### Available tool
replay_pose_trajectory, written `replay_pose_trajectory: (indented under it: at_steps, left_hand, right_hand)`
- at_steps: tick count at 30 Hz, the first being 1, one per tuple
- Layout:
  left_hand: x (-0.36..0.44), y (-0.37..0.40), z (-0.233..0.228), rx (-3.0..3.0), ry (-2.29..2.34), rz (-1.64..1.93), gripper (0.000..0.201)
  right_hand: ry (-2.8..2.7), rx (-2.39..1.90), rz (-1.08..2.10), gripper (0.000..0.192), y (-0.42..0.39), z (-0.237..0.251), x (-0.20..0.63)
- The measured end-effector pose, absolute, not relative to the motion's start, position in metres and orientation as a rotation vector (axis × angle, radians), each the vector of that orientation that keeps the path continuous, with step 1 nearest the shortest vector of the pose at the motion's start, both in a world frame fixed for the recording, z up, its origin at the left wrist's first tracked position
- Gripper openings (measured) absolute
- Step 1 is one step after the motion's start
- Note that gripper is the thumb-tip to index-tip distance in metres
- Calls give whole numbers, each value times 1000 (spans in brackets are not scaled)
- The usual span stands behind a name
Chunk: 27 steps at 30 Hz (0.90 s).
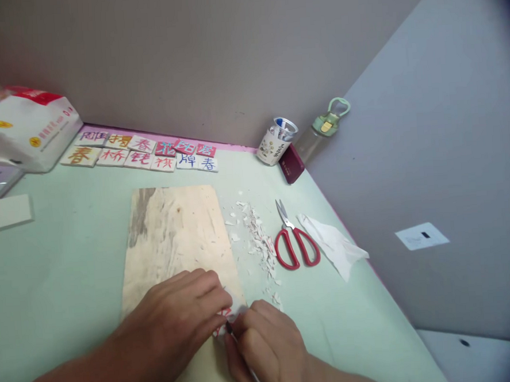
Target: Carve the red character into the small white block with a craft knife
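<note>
Pinching a tile (225, 312) near the wooden board's (175, 230) right edge, your left hand (182, 305) may get cut if the carving tool (254, 378) your right hand (275, 345) grips slips.

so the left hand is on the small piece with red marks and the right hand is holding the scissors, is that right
Not quite: the right hand holds a slim tool, not the scissors, which lie on the table, as the head view shows. The left hand is indeed on the small piece with red marks.
</note>
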<state>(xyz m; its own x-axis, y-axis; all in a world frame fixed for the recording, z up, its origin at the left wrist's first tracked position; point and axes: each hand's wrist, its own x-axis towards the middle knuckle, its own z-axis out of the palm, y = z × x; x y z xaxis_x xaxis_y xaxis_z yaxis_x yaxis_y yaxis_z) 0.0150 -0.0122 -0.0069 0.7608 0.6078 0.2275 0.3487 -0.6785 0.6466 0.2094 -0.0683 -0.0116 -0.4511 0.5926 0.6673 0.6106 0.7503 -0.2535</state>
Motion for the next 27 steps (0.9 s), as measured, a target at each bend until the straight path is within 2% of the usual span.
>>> replay_pose_trajectory:
  at_steps: [14,18,23,27]
  left_hand:
    - [14,-8,-14,2384,697,632,42]
    - [11,-3,-9,2278,660,526,31]
    - [15,-8,-25,2417,628,718,35]
    - [14,-8,-28,2444,691,710,32]
  right_hand:
    - [-2187,-870,65,29,-66,-5,214]
    - [-2162,-870,48,29,-65,-5,213]
    - [-2176,-869,47,31,-64,-4,213]
    - [-2179,-893,90,29,-66,-5,214]
